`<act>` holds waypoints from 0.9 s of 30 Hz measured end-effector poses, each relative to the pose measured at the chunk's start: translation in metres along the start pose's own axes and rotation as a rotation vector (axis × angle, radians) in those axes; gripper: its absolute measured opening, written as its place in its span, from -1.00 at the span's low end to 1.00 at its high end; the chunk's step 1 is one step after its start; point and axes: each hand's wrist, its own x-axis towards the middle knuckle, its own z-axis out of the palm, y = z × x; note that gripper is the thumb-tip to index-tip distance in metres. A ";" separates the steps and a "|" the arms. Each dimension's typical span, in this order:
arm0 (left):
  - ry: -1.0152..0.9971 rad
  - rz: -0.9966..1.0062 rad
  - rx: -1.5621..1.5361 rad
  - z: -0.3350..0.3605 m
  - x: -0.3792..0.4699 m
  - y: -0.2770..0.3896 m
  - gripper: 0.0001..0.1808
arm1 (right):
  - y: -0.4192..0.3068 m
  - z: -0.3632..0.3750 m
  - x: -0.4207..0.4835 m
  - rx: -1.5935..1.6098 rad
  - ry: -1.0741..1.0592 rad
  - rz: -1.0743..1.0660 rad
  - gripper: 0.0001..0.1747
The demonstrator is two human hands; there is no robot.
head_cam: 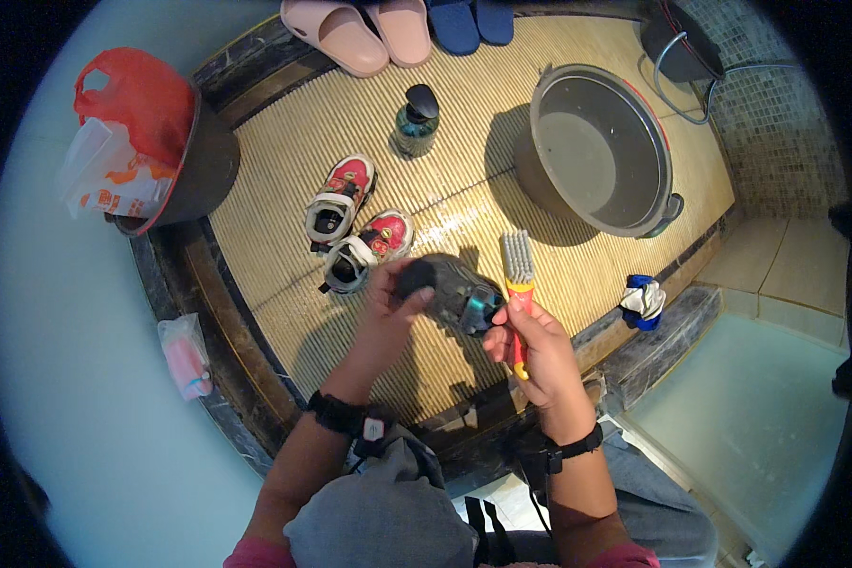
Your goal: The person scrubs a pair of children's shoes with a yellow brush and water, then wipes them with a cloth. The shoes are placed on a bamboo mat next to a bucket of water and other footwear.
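Note:
My left hand (390, 302) grips a dark child's shoe (454, 295) by one end, its fingers blurred. My right hand (539, 348) holds a scrub brush (518, 259) by its red and yellow handle, grey bristles pointing away from me. The right fingertips are close to the shoe's near end; whether they touch it I cannot tell. Just beyond my left hand, a pair of red and white children's shoes, one farther (344, 188) and one nearer (380, 241), stands on the ribbed floor. A pump bottle (417, 128) with a black top is farther back.
A large grey bucket (532, 167) with cloudy water stands at right, and a dark bucket (671, 50) with a hose behind it. Left is a bin (209, 163) with plastic bags. Pink slippers (344, 39), blue slippers (454, 25), a blue-white cloth bundle (642, 302) and a pink packet (184, 358) lie around the edges.

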 end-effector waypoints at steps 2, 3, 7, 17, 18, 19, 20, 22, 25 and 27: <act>-0.003 0.055 -0.062 -0.007 0.009 -0.004 -0.55 | -0.007 -0.001 -0.008 -0.087 -0.003 -0.060 -0.67; 0.021 0.030 -0.076 -0.010 0.011 -0.004 -0.60 | -0.010 -0.002 -0.011 -0.104 -0.058 -0.111 -0.67; 0.087 -0.091 -0.107 -0.014 0.014 0.001 -0.71 | -0.016 -0.014 -0.014 -0.770 0.295 -0.372 -0.70; 0.084 -0.109 -0.188 -0.006 0.018 0.015 -0.68 | 0.008 -0.018 -0.008 -0.509 0.194 -0.331 -0.69; 0.085 -0.100 -0.151 -0.005 0.018 0.016 -0.68 | 0.009 -0.018 -0.008 -0.491 0.205 -0.323 -0.68; 0.096 -0.086 -0.116 -0.004 0.017 0.017 -0.69 | 0.010 -0.018 -0.007 -0.473 0.225 -0.300 -0.66; 0.092 -0.087 -0.124 -0.004 0.017 0.017 -0.69 | 0.011 -0.018 -0.006 -0.465 0.214 -0.300 -0.66; 0.070 -0.048 -0.157 -0.003 0.016 0.016 -0.70 | 0.012 -0.020 -0.005 -0.444 0.216 -0.244 -0.65; 0.086 -0.052 -0.079 -0.001 0.017 0.015 -0.60 | 0.018 -0.021 -0.001 -0.381 0.240 -0.179 -0.67; 0.110 -0.047 0.007 0.006 0.019 0.013 -0.50 | 0.026 -0.020 0.005 -0.349 0.264 -0.277 -0.70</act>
